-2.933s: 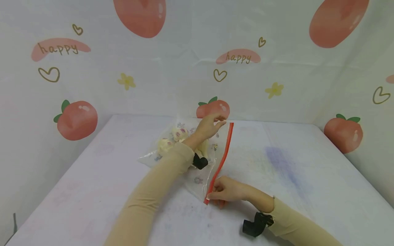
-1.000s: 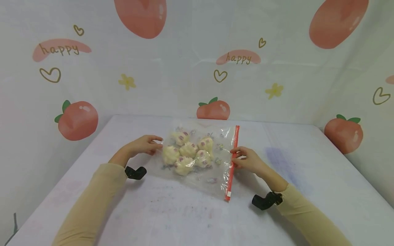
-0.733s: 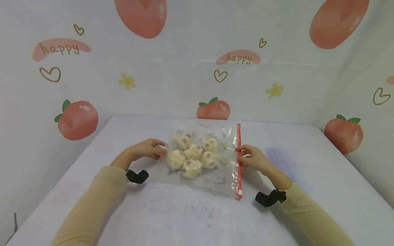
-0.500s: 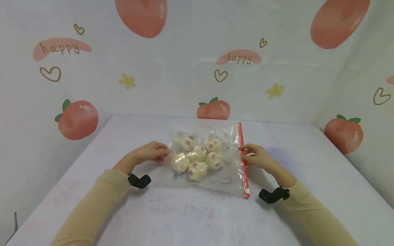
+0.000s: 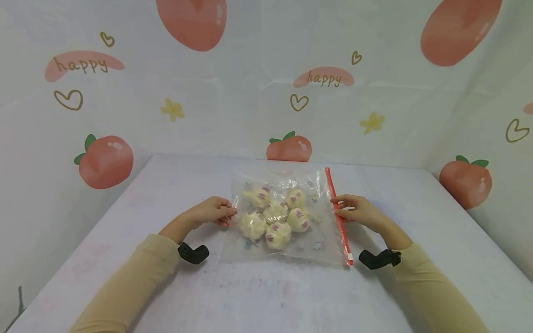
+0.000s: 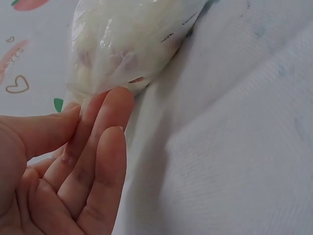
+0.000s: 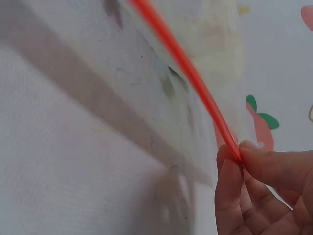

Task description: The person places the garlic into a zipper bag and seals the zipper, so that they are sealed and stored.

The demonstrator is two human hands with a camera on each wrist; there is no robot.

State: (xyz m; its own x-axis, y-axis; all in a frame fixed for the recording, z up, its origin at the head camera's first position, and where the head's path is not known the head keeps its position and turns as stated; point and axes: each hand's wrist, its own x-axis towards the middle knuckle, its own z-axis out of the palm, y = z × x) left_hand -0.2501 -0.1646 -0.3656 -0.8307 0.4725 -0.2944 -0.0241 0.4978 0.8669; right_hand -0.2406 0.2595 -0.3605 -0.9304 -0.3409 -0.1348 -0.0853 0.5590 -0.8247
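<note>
A clear zip bag (image 5: 287, 252) with small printed motifs lies across the middle in the head view. Inside it are several garlic bulbs (image 5: 278, 235), cream with purple streaks. My left hand (image 5: 211, 212) pinches the bag's left edge between thumb and fingers, as the left wrist view shows with the bag (image 6: 132, 39) just beyond the fingertips. On the other side, my right hand (image 5: 359, 212) pinches the red zip strip (image 5: 342, 233). In the right wrist view the strip (image 7: 188, 68) runs into the grip of thumb and forefinger. A small white piece sits at the strip's near end.
A white cloth with faint coloured stains covers the table (image 5: 250, 300). Behind it hangs a printed backdrop (image 5: 233, 92) with fruit, hearts and flowers. A black wrist mount (image 5: 193, 253) is on the left wrist, another mount (image 5: 379, 260) on the right.
At first the left hand was over the bag and the right at the strip's near end. Since then both hold opposite sides, and the bag has shifted right and slightly nearer, its strip tilting.
</note>
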